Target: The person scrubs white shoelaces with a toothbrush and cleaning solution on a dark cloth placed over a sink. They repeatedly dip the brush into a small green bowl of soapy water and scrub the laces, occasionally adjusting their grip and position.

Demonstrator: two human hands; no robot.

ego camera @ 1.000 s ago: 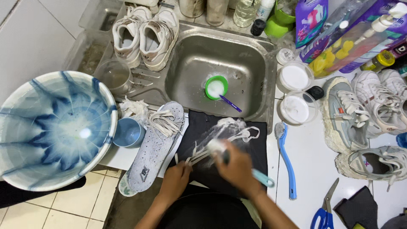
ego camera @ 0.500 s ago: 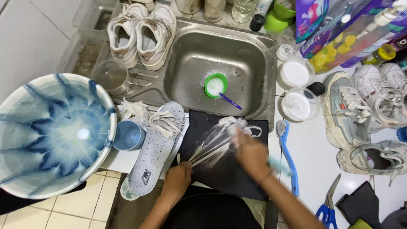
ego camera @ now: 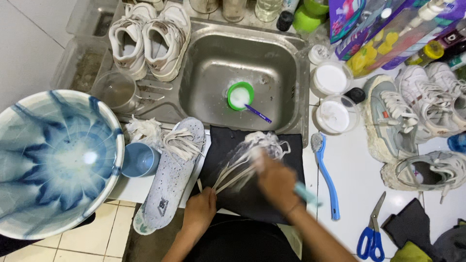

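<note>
White soapy shoelaces (ego camera: 252,153) lie spread on a black cloth (ego camera: 228,145) at the sink's front edge. My left hand (ego camera: 200,211) pins their near ends against the cloth. My right hand (ego camera: 277,183), blurred with motion, grips a small brush with a teal handle (ego camera: 306,194) and presses it on the laces. A grey shoe insole (ego camera: 174,174) with more laces on it lies just left of the cloth.
A steel sink (ego camera: 221,63) holds a green bowl of white foam (ego camera: 240,95) with a purple brush. A blue-white basin (ego camera: 53,160) and a blue cup (ego camera: 138,159) sit left. A blue long-handled brush (ego camera: 326,177), scissors (ego camera: 371,230), white tubs and sneakers lie right.
My right hand has scrubbed back and forth along the laces, moving right, then back down toward me. My left hand stays in place on the lace ends.
</note>
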